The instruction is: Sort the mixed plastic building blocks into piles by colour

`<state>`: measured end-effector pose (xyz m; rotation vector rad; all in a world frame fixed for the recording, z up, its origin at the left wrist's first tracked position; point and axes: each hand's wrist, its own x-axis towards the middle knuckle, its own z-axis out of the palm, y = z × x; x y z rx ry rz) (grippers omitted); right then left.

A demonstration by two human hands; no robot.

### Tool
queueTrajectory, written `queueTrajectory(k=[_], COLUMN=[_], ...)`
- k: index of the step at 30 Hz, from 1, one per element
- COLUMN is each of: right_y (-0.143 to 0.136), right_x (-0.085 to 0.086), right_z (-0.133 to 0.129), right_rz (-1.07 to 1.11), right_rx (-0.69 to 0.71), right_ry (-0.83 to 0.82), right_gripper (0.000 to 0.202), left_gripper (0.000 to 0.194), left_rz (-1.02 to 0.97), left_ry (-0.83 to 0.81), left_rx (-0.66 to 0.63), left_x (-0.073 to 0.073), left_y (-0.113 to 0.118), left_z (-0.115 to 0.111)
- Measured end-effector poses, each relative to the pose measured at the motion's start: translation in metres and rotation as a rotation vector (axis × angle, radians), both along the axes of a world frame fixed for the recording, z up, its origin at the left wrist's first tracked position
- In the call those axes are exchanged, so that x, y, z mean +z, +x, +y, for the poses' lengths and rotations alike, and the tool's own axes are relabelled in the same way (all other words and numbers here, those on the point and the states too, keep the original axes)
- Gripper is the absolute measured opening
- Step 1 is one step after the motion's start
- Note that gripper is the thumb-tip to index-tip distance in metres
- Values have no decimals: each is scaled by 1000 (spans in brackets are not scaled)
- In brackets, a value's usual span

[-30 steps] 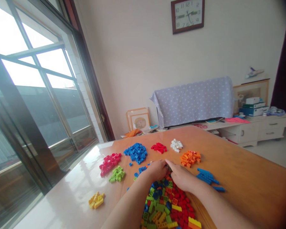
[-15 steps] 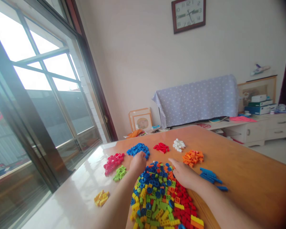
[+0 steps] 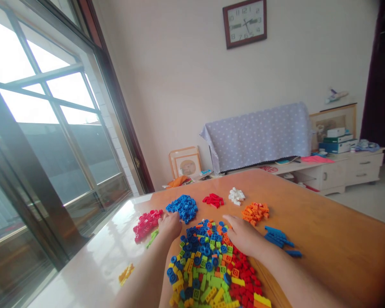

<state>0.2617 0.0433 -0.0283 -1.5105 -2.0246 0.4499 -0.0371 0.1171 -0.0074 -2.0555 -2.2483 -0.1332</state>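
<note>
Left hand (image 3: 171, 225) near pink pile (image 3: 145, 225), blue pile (image 3: 182, 206); right hand (image 3: 244, 233) beside mixed heap (image 3: 208, 261); can't tell if either pinches. Careless left sweep could mix 2 piles.

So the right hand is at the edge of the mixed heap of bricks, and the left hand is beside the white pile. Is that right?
The left hand's place is wrong: the head view shows the left hand beside the pink pile. The right hand is at the edge of the mixed heap.
</note>
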Motion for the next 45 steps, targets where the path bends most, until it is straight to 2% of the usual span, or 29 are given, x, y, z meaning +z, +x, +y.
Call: queueTrajectory(k=[3,9,15,21,23,29,38,45], right_y=[0,-1,-5,-7,-7,-7,-7,-8], right_x=[1,4,11,14,15,15,17,16], right_z=[-1,-3,-9,-13,-13,-12,-13,-13], right_rz=[3,2,-27,-32,-32,-41,-18,-14], right_rx=[5,0,34,42,41,20,28,26], right_ry=[10,4,22,43,45,48,43,43], right_gripper=[57,56,49,39,38,36,37,36], left_gripper=[23,27,31,28,29,24,20,19], left_rz=[-31,-103,-174,-238,-253,-256,-247,-213], left_ry=[-6,31,50,43,34,17,-33,4], left_rx=[-17,34,1,-235,-277,-243,-202,-237], left_x=[-2,-7,-2,-2,-4,-7,-3,1], left_y=[2,8,17,41,48,59,60,60], left_z=[1,0,-5,-21,-25,-28,-26,-37])
